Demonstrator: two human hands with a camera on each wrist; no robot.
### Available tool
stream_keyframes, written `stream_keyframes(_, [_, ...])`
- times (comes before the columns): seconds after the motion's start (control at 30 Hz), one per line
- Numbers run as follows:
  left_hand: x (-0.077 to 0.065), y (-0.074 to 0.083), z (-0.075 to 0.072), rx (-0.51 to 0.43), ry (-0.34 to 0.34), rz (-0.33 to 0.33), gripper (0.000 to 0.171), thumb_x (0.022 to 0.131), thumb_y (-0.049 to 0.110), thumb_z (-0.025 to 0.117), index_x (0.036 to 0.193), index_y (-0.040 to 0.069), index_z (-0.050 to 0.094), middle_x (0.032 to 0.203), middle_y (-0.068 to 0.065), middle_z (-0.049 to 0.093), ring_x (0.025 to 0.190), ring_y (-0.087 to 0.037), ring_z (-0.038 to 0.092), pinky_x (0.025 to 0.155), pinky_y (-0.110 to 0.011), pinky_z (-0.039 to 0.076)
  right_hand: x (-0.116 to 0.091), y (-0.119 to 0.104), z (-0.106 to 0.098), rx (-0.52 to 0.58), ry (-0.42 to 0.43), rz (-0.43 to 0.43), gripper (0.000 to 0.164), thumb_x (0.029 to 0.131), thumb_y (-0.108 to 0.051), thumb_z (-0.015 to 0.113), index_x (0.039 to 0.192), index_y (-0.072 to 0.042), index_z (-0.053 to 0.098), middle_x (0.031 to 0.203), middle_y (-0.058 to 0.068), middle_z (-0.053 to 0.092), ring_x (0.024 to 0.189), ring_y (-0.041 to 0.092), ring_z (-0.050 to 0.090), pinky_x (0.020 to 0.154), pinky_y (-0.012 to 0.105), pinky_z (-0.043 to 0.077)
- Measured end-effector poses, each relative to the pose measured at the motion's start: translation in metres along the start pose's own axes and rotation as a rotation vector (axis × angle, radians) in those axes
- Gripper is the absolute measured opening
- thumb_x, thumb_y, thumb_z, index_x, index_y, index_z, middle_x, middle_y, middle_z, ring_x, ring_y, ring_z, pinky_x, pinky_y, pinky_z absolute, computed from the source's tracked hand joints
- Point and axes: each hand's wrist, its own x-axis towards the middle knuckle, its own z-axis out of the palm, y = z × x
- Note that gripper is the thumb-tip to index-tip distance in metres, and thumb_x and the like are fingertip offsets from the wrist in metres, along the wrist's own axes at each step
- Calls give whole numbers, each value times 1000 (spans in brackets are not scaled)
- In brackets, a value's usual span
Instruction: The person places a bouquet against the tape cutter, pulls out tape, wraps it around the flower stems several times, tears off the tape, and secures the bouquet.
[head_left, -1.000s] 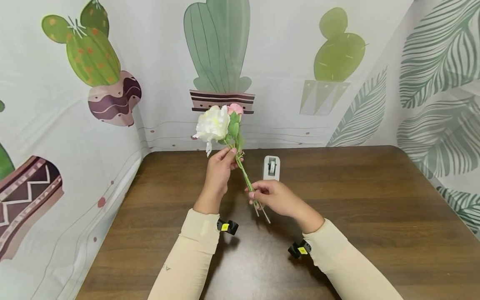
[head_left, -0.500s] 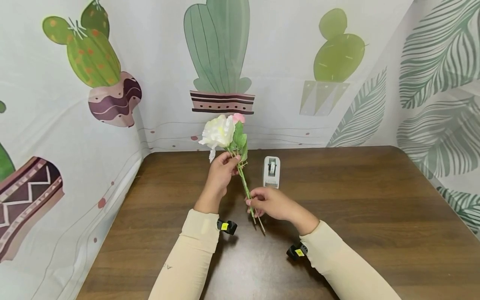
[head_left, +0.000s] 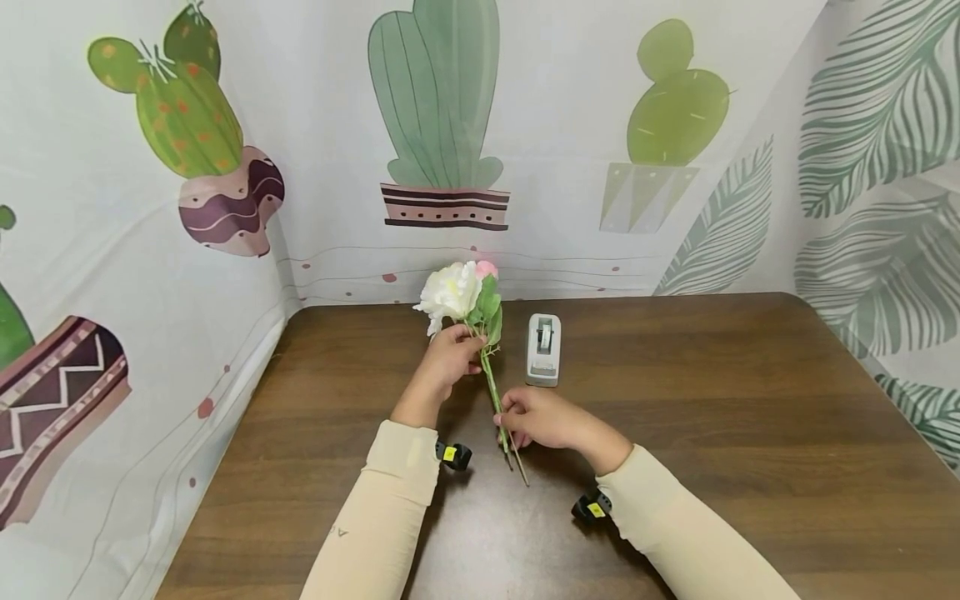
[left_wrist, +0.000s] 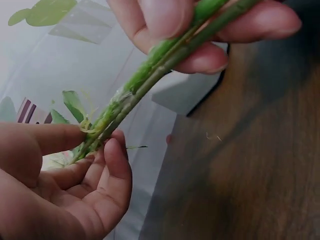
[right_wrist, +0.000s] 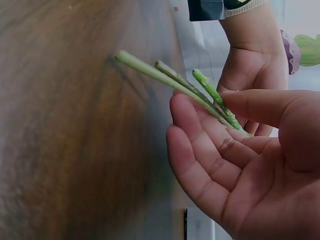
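Note:
A small bunch of artificial flowers hangs between my hands above the table. It has a large white flower point(head_left: 452, 291), a pink flower point(head_left: 487, 269) behind it and green leaves point(head_left: 488, 307). My left hand point(head_left: 448, 360) pinches the stems just below the leaves, thumb against fingers. Lower down, my right hand point(head_left: 546, 418) pinches the same green stems point(head_left: 491, 382) near their cut ends. Three stem ends point(right_wrist: 170, 75) stick out past the right fingers in the right wrist view. In the left wrist view, something clear and shiny is around the stems point(left_wrist: 120, 97).
A white tape dispenser point(head_left: 543, 350) stands on the brown wooden table point(head_left: 712, 400), just behind my right hand. A curtain point(head_left: 570, 100) printed with cacti and leaves hangs along the table's back edge. A black wrist camera point(head_left: 454, 456) sits at the left cuff.
Both hands have lowered the flowers toward me and slightly right, with the stems now steeper. More of the tape dispenser shows. Each hand keeps its pinch on the stems.

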Motion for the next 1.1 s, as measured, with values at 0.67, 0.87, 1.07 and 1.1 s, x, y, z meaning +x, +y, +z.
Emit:
stream_keyframes(0.67, [9, -20, 0, 84, -94, -114, 18, 101, 8, 54, 110, -4, 65, 94, -7, 64, 77, -14, 63, 66, -25, 54, 2, 6, 4, -137, -15, -1, 17, 97, -22, 66, 86, -10, 65, 70, 4, 67, 62, 14, 62, 55, 24, 44])
stream_keyframes(0.87, [8, -23, 1, 125, -106, -132, 17, 101, 9, 56, 107, -3, 65, 92, -6, 65, 79, -15, 64, 67, -25, 54, 1, 6, 5, -159, -20, 5, 16, 96, -23, 69, 87, -10, 63, 70, 5, 67, 61, 15, 62, 57, 24, 45])
stream_keyframes(1.07, [9, -28, 2, 203, -98, -113, 12, 98, 9, 57, 99, -1, 64, 83, -4, 60, 70, -14, 59, 60, -23, 49, 2, 7, 5, -156, -12, 13, 18, 92, -23, 73, 90, -9, 63, 66, 1, 64, 59, 12, 59, 57, 24, 42])
stream_keyframes(1.1, [9, -28, 2, 226, -94, -108, 11, 97, 8, 58, 97, 0, 64, 79, -4, 59, 67, -13, 56, 57, -22, 47, 2, 7, 5, -153, -13, 14, 18, 92, -23, 73, 92, -9, 62, 65, -1, 64, 58, 11, 58, 57, 23, 41])
